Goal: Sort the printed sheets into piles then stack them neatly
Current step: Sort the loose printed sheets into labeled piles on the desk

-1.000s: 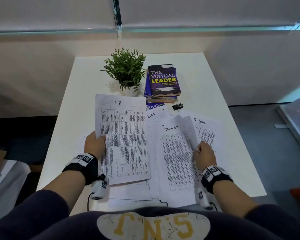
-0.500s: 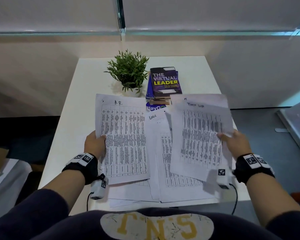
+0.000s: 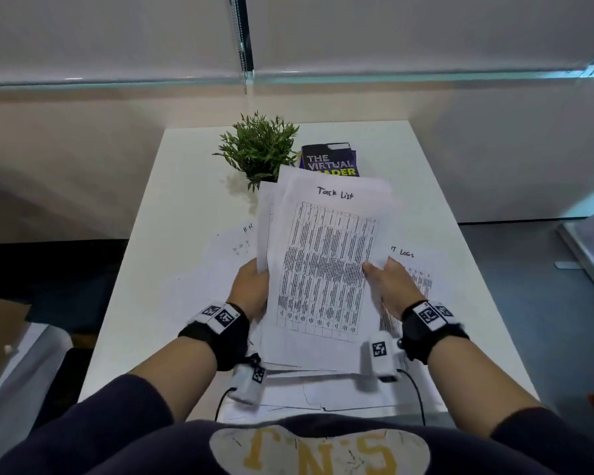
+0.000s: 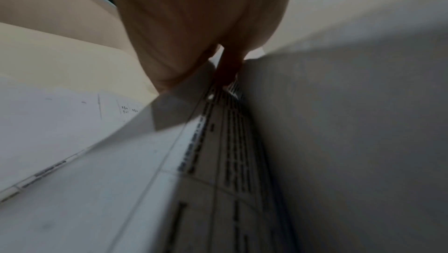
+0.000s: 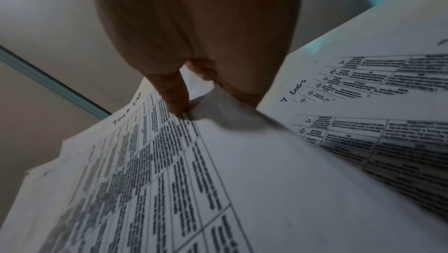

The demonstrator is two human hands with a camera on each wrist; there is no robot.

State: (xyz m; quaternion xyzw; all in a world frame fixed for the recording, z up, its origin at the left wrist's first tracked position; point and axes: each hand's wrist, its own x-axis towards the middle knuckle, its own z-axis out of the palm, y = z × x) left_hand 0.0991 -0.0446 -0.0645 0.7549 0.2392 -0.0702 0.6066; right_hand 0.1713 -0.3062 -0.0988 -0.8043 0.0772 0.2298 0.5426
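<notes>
Head view shows both hands lifting a sheaf of printed sheets (image 3: 323, 269) above the middle of the white tabletop (image 3: 408, 159), tilted up toward the camera. Its front page carries a dense table under the handwritten heading "Task List". At the sheaf's nine o'clock edge the left hand (image 3: 251, 286) has its grip closed on the paper, thumb in front and fingers behind; the left wrist view shows a thumb (image 4: 227, 69) pressed down between two pages there. At three o'clock the right hand (image 3: 391, 289) pinches the front page, its thumb (image 5: 174, 94) lying on the printed table and the other fingers curled behind the sheet. Both wrists wear black bands with square markers.

Flat on the tabletop at the sheaf's three o'clock lies a page headed "IT Logs" (image 3: 415, 269), partly hidden by the right hand. At nine o'clock lies a faint page (image 3: 227, 255) whose heading is too pale to read. More loose sheets (image 3: 323, 389) lie overlapped at six o'clock, near the tabletop's front edge, under the wrists.

Toward twelve o'clock stands a small green potted plant (image 3: 259, 149), and just beside it, at its three o'clock, a dark book (image 3: 330, 159) titled "The Virtual Leader", its lower part covered by the raised sheaf.
</notes>
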